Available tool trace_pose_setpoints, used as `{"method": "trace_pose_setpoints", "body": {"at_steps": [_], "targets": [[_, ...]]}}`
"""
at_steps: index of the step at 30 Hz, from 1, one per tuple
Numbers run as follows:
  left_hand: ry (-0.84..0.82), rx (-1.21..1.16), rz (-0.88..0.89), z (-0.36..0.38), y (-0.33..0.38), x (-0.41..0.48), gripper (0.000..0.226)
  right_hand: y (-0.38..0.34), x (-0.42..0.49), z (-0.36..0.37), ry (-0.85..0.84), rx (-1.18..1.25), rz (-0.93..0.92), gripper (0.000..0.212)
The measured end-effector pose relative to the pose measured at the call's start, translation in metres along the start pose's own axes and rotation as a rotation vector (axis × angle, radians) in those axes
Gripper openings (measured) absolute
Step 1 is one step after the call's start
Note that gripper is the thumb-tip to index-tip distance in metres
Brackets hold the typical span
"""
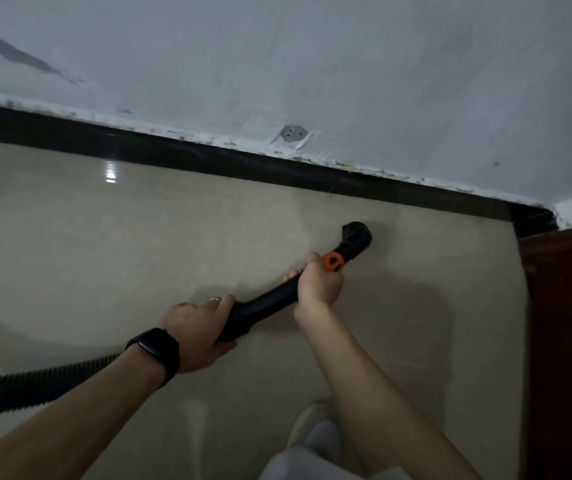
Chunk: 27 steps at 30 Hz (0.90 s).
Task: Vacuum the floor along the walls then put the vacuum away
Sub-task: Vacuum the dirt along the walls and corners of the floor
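Two hands, left hand point(196, 336) and right hand point(319, 284), fingers wrapped around one vacuum wand point(267, 304).

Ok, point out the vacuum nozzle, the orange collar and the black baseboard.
vacuum nozzle point(356, 234), head view, on the flared black tip near the floor.
orange collar point(333, 262), head view, on its orange band just above the right hand.
black baseboard point(208, 157), head view, on the dark strip under the wall.

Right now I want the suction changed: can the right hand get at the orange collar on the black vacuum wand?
Probably yes: the right hand grips the black vacuum wand right beside the orange collar, nothing between them.
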<state>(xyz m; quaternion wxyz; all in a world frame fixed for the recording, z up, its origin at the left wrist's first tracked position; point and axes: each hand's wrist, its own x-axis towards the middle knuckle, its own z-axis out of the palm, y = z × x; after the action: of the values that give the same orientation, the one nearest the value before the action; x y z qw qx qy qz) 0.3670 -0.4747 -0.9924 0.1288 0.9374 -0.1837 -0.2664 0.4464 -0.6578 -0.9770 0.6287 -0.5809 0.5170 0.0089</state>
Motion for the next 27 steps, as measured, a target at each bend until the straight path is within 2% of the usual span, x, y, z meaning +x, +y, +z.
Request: {"method": "trace_pose_setpoints", "body": {"at_steps": [3,5,8,11,13,16,18,22,24,27], "targets": [[-0.002,-0.053,-0.081,0.01,-0.028,-0.037,0.054,0.023,-0.034,0.02,-0.063,-0.055,-0.003,0.015],[-0.026,-0.074,-0.152,0.016,-0.04,-0.067,0.054,0.037,-0.058,0.033,-0.112,-0.149,0.035,0.018],[-0.069,-0.09,-0.301,0.021,-0.051,-0.12,0.053,0.048,-0.098,0.046,-0.336,-0.341,0.272,0.022],[-0.114,-0.125,-0.444,0.011,-0.052,-0.178,0.047,0.044,-0.138,0.053,-0.582,-0.657,0.535,0.035],[-0.168,-0.219,-0.513,-0.001,-0.043,-0.214,0.046,0.039,-0.164,0.056,-0.655,-0.799,0.577,0.04],[-0.205,-0.321,-0.565,-0.038,-0.021,-0.261,0.048,0.021,-0.212,0.056,-0.666,-0.915,0.586,0.033],[-0.165,-0.362,-0.598,-0.07,-0.008,-0.291,0.047,0.004,-0.248,0.051,-0.611,-0.885,0.561,0.029],[-0.05,-0.455,-0.662,-0.154,0.008,-0.352,0.048,-0.052,-0.338,0.031,-0.527,-0.502,0.634,0.036],[-0.003,-0.447,-0.668,-0.199,0.018,-0.382,0.05,-0.091,-0.384,0.018,-0.563,-0.383,0.638,0.043],[0.086,-0.492,-0.711,-0.271,0.038,-0.429,0.047,-0.155,-0.452,0.004,-0.665,-0.352,0.575,0.05]]}}
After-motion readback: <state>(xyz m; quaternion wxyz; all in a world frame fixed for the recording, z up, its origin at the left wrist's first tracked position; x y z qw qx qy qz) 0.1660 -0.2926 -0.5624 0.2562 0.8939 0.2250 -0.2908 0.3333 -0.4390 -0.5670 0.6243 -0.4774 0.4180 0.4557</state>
